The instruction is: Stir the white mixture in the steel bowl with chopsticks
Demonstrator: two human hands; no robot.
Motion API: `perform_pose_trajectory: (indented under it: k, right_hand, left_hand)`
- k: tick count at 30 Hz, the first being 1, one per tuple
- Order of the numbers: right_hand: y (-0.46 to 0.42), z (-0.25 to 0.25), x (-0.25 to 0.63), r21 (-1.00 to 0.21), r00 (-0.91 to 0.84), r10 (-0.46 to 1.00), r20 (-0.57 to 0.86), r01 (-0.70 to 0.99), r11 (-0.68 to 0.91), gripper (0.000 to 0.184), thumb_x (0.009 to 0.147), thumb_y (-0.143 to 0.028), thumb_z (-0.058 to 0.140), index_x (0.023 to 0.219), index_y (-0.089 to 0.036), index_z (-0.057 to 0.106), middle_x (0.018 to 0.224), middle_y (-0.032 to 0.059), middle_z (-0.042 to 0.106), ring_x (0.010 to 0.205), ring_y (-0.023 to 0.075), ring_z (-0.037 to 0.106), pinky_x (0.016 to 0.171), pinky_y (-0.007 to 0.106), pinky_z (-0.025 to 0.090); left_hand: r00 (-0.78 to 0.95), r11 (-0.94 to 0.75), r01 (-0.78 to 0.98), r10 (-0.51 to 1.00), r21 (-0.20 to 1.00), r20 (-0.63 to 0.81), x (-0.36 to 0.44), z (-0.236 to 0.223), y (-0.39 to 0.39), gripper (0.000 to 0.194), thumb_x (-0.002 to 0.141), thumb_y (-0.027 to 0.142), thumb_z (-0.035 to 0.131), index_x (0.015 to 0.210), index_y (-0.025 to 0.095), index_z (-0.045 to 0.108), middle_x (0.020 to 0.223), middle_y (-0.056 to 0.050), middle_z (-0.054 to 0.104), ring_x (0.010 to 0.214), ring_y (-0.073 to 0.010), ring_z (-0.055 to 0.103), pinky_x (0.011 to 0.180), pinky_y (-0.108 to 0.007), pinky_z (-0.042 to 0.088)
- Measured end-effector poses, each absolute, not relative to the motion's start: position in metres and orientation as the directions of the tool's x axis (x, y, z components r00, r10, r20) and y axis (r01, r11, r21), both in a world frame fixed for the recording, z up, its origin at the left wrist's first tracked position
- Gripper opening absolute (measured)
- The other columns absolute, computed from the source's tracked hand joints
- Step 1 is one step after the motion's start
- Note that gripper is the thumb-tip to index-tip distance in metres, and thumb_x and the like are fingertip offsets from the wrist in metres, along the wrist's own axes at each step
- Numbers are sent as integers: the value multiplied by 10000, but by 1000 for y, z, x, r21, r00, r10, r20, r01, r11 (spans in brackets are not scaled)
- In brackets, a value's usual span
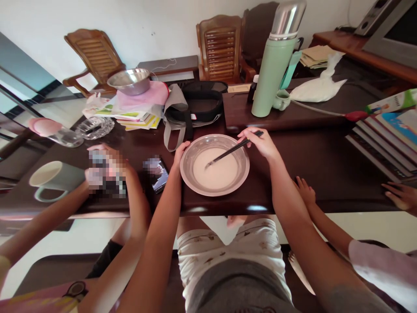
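A steel bowl [243, 167] of pale batter [216, 171] sits near the front edge of the dark wooden table [312, 161]. My left hand [180, 153] grips the bowl's left rim. My right hand [260, 141] is closed on dark chopsticks [233, 150] whose tips dip into the batter.
A green thermos [272, 74] stands behind the bowl, with a black bag [202, 104], a second steel bowl [129, 81] on papers, and stacked books [387, 134] at right. Another person's hands [107, 171] hold something at left near a phone [156, 174]. A child's hand [304, 189] rests at right.
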State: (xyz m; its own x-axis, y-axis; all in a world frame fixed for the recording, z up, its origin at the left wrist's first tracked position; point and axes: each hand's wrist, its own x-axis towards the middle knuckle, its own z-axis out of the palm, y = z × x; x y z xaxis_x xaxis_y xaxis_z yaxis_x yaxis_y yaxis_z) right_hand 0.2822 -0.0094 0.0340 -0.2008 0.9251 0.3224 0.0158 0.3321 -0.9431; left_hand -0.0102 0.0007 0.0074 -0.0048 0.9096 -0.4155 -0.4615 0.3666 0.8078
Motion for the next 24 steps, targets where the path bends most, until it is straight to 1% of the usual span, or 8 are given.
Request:
perform_pose_trajectory:
  k: [3,8,10,13,15,18,20,24]
  right_hand:
    - [-9,34,284,-935,-123,928,352,5,356,350,815,-502,600,759,-166,683,663,56,714,553,132,623,398,208,357]
    - [-11,35,279,-953,-255,921,293,1,304,343,816,-495,605,803,-165,696,681,55,719,565,133,623,427,215,400]
    - [-11,35,279,-943,-210,922,326,-3,333,335,811,-492,613,812,-168,699,711,58,726,613,140,641,444,211,408]
    - [-10,34,281,-932,-117,925,361,-24,361,338,815,-486,610,754,-163,687,658,53,712,529,117,602,393,204,343]
    - [-10,34,280,-943,-155,930,333,-31,333,338,825,-475,603,737,-159,684,621,45,701,466,101,559,378,206,324]
    - [-11,34,277,-952,-249,920,301,-20,306,311,831,-459,603,793,-165,698,665,48,716,525,115,596,424,210,384]
    - [-11,34,278,-943,-209,921,328,-6,334,304,830,-460,605,814,-171,700,707,52,726,580,125,623,449,210,403]
    - [-10,34,280,-935,-118,929,351,2,354,321,837,-463,593,752,-168,685,669,46,715,489,96,572,395,203,332]
  left_hand:
    - [-5,362,-456,913,813,-409,-11,6,1,145,738,256,595,626,167,576,514,17,573,464,-124,519,511,-245,423]
    - [-19,375,-443,904,814,-426,-9,8,0,153,758,260,568,644,164,603,527,5,593,490,-140,538,516,-254,432]
    - [-22,365,-446,908,817,-418,-9,8,0,174,770,251,551,628,161,595,523,6,588,485,-130,531,514,-246,431]
    - [-25,350,-450,915,822,-403,-9,9,0,195,771,244,547,596,161,572,512,10,576,472,-119,514,506,-240,425]
    - [-30,352,-449,912,821,-408,-9,8,0,201,769,247,550,587,162,565,504,11,569,468,-119,508,501,-240,422]
    - [-28,360,-453,908,816,-417,-9,8,0,179,766,245,551,609,165,581,508,11,574,473,-122,515,508,-240,433]
    - [-22,358,-455,911,815,-413,-8,8,0,173,765,240,549,615,164,588,518,7,585,478,-121,523,508,-236,440]
    - [-17,339,-457,921,822,-389,-9,8,0,207,775,239,544,586,163,578,515,6,588,465,-114,523,488,-223,438]
